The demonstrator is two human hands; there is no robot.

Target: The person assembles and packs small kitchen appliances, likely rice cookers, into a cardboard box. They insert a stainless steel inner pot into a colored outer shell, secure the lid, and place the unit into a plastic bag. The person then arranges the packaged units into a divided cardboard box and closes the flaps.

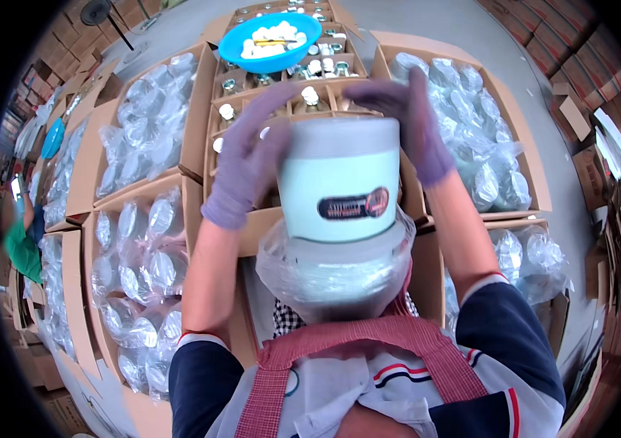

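Straight in front of my chest is a mint-green round container (339,179) with a grey top and a dark oval label, smeared by motion. Clear plastic wrap (328,274) bunches round its lower part; what bears it from below is hidden. My left hand (252,157), in a purple glove, is beside its left side, fingers apart and curved; contact is hard to judge. At the upper right my right hand (412,124), gloved too, is held with fingers stretched out past the rim. Behind the container, a divided carton (325,109) holds bottles with white caps.
A blue basin (270,62) of white caps sits on cartons at the back. Open cartons of plastic-wrapped items flank me on the left (139,274) and right (464,131). Stacked cardboard (620,241) lines the right side. A person in green (22,248) is at far left.
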